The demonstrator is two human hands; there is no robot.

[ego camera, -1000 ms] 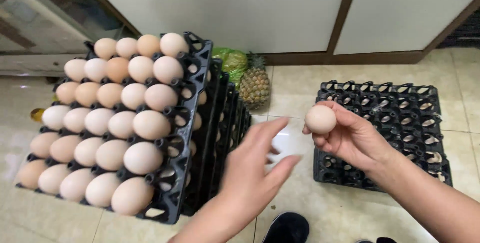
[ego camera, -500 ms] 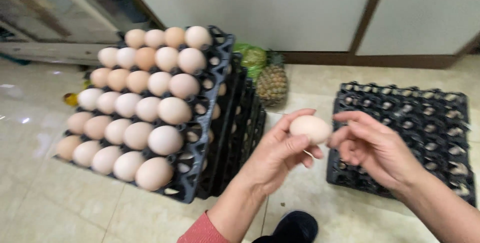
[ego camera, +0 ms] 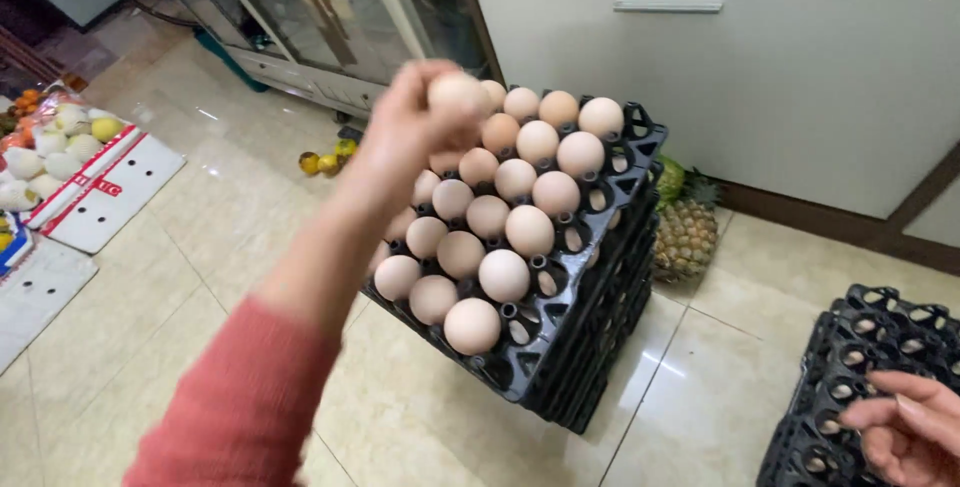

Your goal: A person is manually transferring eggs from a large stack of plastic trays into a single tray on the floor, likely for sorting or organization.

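Egg half hidden in left hand, right hand cut off

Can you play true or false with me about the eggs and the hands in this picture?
1. The left hand holds an egg up over the full egg tray. True.
2. The right hand holds an egg too. False: it is open and holds nothing, down by the empty black trays.
3. The full tray sits on top of a stack of black trays. True.
4. A pineapple stands on the floor behind the egg stack. True.
5. The eggs in the tray are bright blue. False: they are pale tan.
6. The person's sleeve is green. False: it is reddish pink.
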